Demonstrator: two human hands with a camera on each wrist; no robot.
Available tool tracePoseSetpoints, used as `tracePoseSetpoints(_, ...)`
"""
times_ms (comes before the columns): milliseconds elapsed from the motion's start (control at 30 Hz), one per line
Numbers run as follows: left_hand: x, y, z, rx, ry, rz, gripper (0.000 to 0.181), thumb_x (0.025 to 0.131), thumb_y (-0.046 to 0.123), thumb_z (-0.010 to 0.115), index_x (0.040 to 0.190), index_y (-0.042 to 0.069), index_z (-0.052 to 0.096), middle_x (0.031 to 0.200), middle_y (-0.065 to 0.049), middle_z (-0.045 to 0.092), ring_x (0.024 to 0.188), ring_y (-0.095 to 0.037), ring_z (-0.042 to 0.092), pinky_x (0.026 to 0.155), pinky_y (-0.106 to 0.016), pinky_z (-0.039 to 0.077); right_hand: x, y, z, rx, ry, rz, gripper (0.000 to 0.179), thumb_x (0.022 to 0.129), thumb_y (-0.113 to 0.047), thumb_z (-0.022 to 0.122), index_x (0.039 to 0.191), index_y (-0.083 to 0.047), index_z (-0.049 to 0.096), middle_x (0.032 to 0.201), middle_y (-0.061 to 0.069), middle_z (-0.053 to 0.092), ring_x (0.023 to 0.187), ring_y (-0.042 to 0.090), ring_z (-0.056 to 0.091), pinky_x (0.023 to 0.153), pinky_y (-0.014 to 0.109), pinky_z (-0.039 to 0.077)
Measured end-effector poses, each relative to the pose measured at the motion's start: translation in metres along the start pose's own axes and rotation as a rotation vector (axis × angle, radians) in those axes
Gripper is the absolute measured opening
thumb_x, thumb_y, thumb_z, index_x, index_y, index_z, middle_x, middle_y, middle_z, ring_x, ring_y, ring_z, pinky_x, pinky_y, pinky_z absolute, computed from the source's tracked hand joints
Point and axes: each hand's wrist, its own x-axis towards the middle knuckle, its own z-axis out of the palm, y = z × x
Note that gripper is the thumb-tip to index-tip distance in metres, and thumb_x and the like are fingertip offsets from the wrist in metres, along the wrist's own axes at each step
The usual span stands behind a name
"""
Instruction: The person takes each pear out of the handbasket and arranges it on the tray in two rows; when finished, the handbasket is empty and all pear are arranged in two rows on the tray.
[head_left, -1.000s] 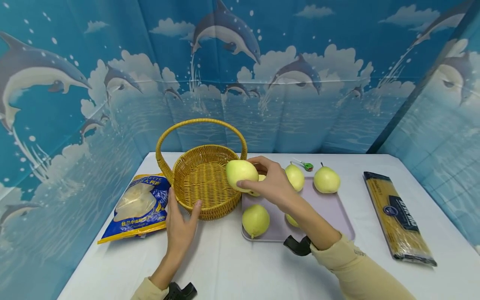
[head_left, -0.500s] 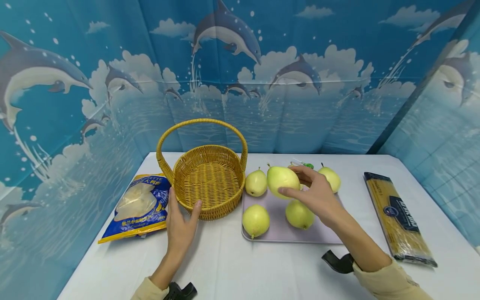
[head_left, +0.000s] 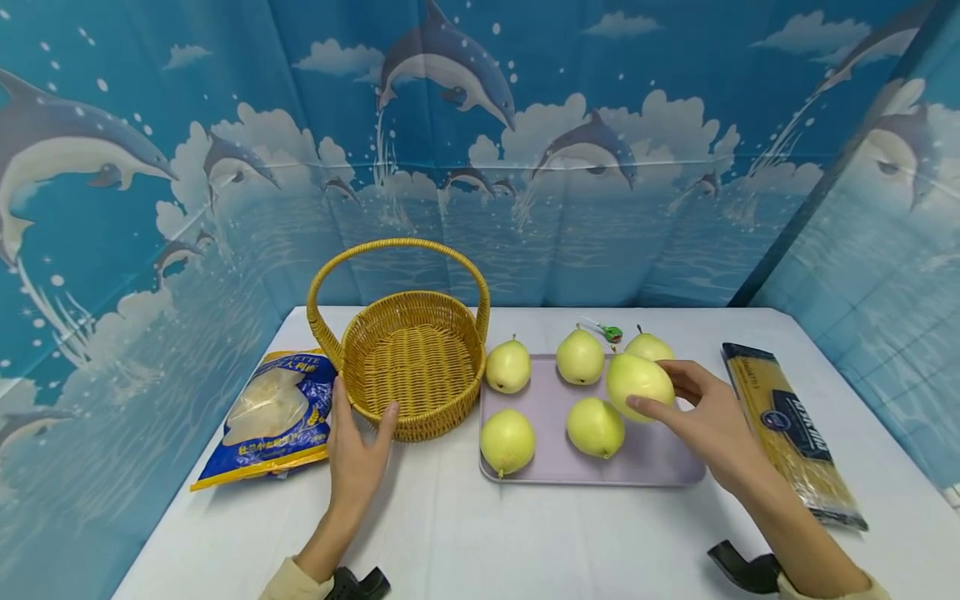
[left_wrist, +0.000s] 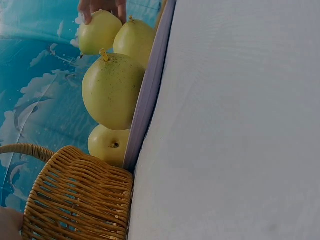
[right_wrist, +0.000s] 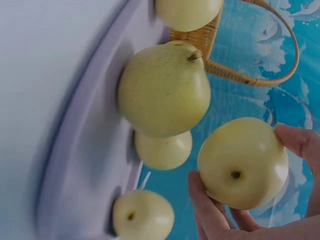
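My right hand (head_left: 712, 417) grips a pale yellow-green pear (head_left: 640, 387) between thumb and fingers, above the right part of a lilac tray (head_left: 555, 475). In the right wrist view the held pear (right_wrist: 243, 163) is apart from the tray, its blossom end facing the camera. Several other pears stand on the tray, among them a front-left pear (head_left: 507, 442) and a front-middle pear (head_left: 596, 427). The back-right pear (head_left: 651, 346) is partly hidden behind the held one. My left hand (head_left: 357, 458) rests, fingers spread and fairly straight, against the near-left side of a wicker basket (head_left: 420, 425).
A blue and yellow pasta bag (head_left: 273, 408) lies left of the basket. On the right is a long spaghetti pack (head_left: 791, 433). A small green-and-red item (head_left: 611, 333) lies behind the tray. The basket's tall handle (head_left: 397, 243) arches upward. A dolphin-print curtain stands behind the table.
My right hand has carried the pear rightward, from beside the basket's right rim to over the tray's right side. My left hand has stayed at the basket.
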Motion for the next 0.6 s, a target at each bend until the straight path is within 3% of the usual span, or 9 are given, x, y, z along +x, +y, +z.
tracePoseSetpoints(133, 0.0, 0.001, 0.0, 0.003, -0.003, -0.001, 0.096, 0.101, 0.04, 0.071, 0.168, 0.0, 0.014, 0.175, -0.02, 0.018, 0.162, -0.036, 0.016, 0.132, -0.056, 0.018, -0.004, 0.017, -0.005, -0.014, 0.034, 0.029, 0.086, 0.094, -0.045, 0.079, 0.156, 0.001, 0.042, 0.152, 0.029, 0.049, 0.139, 0.048, 0.046, 0.107, 0.065, 0.043)
tracePoseSetpoints(300, -0.001, 0.002, -0.002, 0.016, -0.01, -0.011, 0.096, 0.101, 0.041, 0.07, 0.168, 0.001, 0.013, 0.175, -0.021, 0.017, 0.162, -0.038, 0.016, 0.132, -0.057, 0.017, -0.009, 0.036, -0.007, -0.076, 0.067, 0.07, 0.09, 0.093, -0.052, 0.078, 0.155, 0.004, 0.042, 0.15, 0.032, 0.049, 0.136, 0.05, 0.045, 0.105, 0.07, 0.042)
tracePoseSetpoints(600, -0.001, 0.0, -0.002, 0.014, -0.013, -0.01, 0.094, 0.102, 0.04, 0.069, 0.169, 0.003, 0.013, 0.175, -0.02, 0.017, 0.163, -0.037, 0.016, 0.132, -0.058, 0.018, -0.01, 0.055, -0.004, -0.23, 0.077, 0.064, 0.091, 0.089, -0.056, 0.08, 0.144, 0.009, 0.048, 0.138, 0.036, 0.056, 0.125, 0.052, 0.055, 0.098, 0.065, 0.051)
